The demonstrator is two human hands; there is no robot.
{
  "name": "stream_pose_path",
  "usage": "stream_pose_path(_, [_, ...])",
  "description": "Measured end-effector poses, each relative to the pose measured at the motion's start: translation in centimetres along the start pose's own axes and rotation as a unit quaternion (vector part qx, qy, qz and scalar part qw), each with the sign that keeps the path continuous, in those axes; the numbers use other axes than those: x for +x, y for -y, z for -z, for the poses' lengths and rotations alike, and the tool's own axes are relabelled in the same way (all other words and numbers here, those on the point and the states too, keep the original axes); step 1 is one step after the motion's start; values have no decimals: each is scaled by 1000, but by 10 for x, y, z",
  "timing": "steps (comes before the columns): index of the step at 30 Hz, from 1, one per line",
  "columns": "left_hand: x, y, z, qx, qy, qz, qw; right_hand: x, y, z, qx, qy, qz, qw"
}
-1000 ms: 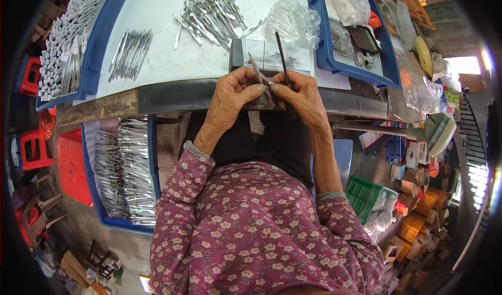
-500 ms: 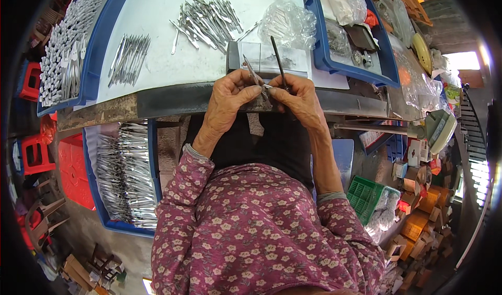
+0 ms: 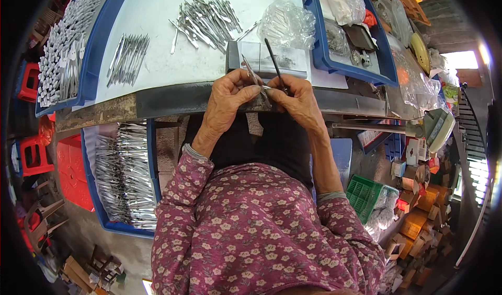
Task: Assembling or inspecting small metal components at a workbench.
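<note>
- Slim metal piece [image 3: 250,70]: I see it at the centre, tilted, above the near edge of the tabletop [image 3: 175,97].
- Left hand [image 3: 229,95]: thumb and fingers pinch the slim metal piece, its tip pointing away from the body.
- Right hand [image 3: 299,99]: thumb and forefinger are pressed together beside the left fingertips; a dark rod [image 3: 272,58] rises from this grip. I cannot tell whether its fingertips also pinch the piece.
- Step in hand: I judge this to be close two-handed work on one piece, perhaps with the dark rod as a tool.
- Next move: in my judgement it calls for a steady left pinch and small, controlled motion on the right, clear of the tip.
- Just beyond the hands: a grey block [image 3: 232,57].
- Farther out: a loose pile of metal pieces [image 3: 206,20], a flatter group of pieces [image 3: 128,60] and a clear plastic bag [image 3: 287,23].
- Flanks: a left blue tray [image 3: 91,81], packed with pieces, and a right blue tray [image 3: 355,74], holding bags and oddments.
</note>
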State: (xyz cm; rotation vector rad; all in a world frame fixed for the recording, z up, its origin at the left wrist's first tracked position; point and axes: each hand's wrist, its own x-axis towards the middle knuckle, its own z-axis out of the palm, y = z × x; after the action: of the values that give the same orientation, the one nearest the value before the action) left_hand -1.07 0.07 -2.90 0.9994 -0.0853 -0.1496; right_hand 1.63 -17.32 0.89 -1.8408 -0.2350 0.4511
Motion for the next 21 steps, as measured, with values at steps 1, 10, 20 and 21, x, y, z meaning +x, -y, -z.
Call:
stream_pose_path(1, [0, 0, 0, -3, 2, -1, 1000, 0, 0, 0, -15, 2, 5, 1000])
stream_pose_path(10, [-1, 1, 0, 1, -2, -10, 1000, -4, 7, -3, -25, -13, -1, 1000])
stream_pose_path(20, [-2, 0, -1, 2, -6, -12, 1000, -5, 4, -2, -20, -15, 6, 1000])
stream_pose_path(21, [-2, 1, 0, 5, -4, -13, 1000, -5, 4, -2, -24, -19, 8, 999])
